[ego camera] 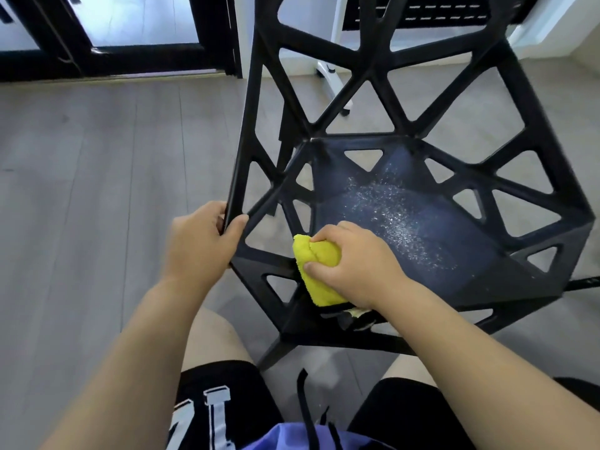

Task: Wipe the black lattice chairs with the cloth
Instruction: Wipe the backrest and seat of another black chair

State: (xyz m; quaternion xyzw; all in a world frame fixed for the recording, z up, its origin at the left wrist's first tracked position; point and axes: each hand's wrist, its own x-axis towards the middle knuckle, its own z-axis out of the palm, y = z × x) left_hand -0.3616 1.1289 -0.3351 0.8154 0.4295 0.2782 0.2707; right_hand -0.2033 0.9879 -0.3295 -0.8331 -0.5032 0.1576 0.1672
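Yellow plush cloth (pixel 319 280), folded, pressed on front-left edge of black lattice chair (pixel 470 271) seat, grasped by right grip (pixel 354 264). Left grip (pixel 201 241) clenched round slim angular side strut. Matte seat panel speckled with fine white specks, ringed by triangular cut-outs. Grey wood-plank floor (pixel 97 157) beneath.

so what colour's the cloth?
Yellow; the cloth shows in the head view under the right hand.

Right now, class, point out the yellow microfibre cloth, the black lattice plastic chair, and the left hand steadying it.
yellow microfibre cloth (pixel 324 254): head view, its folded upper face.
black lattice plastic chair (pixel 422 228): head view, the speckled seat panel.
left hand (pixel 199 241): head view, the back of the hand.
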